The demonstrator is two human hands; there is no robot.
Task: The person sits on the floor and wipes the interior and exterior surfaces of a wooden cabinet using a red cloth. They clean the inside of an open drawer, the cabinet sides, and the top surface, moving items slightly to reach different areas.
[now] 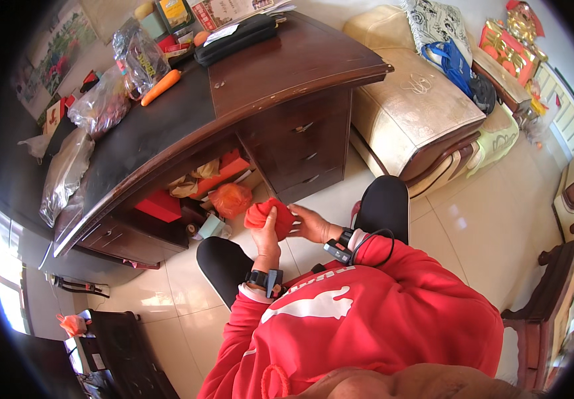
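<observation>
A bright red folded bundle (275, 216), which looks like soft cloth, is held up between my two hands above my lap. My left hand (266, 238) grips its lower left side, with the thumb lying up over the front. At the bundle's right edge is my right hand (313, 225), its thumb and fingertips closed around that side. Folds hide the inside of the bundle. Just beyond it, under the desk, sits an orange-red plastic bag (231, 199).
A dark wooden desk (287, 66) curves in front of me, with a carrot (161, 88), clear plastic bags (104, 103) and a black case (237, 41) on it. Red boxes (159, 205) fill the space underneath. A beige sofa (413, 106) stands at the right.
</observation>
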